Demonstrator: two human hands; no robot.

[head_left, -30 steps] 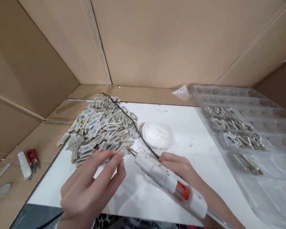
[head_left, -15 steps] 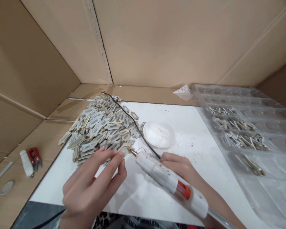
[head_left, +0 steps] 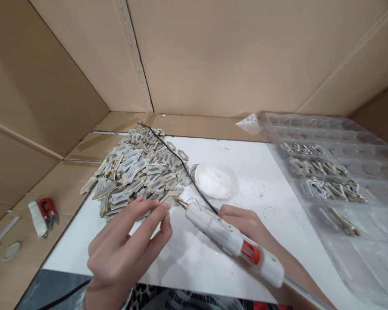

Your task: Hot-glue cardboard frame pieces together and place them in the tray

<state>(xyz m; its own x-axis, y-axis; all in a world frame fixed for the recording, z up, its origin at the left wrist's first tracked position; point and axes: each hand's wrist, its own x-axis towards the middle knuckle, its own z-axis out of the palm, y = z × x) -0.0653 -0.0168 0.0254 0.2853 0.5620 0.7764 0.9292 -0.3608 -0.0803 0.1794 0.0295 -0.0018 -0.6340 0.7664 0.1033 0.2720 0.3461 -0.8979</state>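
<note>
My left hand point(head_left: 129, 249) pinches a small flat frame-shaped piece point(head_left: 170, 201) between thumb and fingers, beside the near edge of a large pile of similar pale, gold-edged pieces point(head_left: 139, 172). In my right hand point(head_left: 241, 219) is a white hot glue gun point(head_left: 220, 230) with an orange window on its side. Its pointed metal tip meets the right end of the held piece, touching or nearly so. A clear glue stick point(head_left: 305, 292) runs out of the gun's rear. The gun's body hides most of my right fingers.
A shallow white dish point(head_left: 216, 180) stands beyond the gun. The gun's black cord point(head_left: 184, 165) crosses the pile. At right lies a clear compartment tray point(head_left: 336, 211) holding several groups of pieces. Red-handled snips point(head_left: 48, 211) and a white tube point(head_left: 38, 218) lie at left. Cardboard walls point(head_left: 245, 56) surround the table.
The gun's tip and the held piece stay together, with only a very slight shift of the gun. The whole view has moved slightly.
</note>
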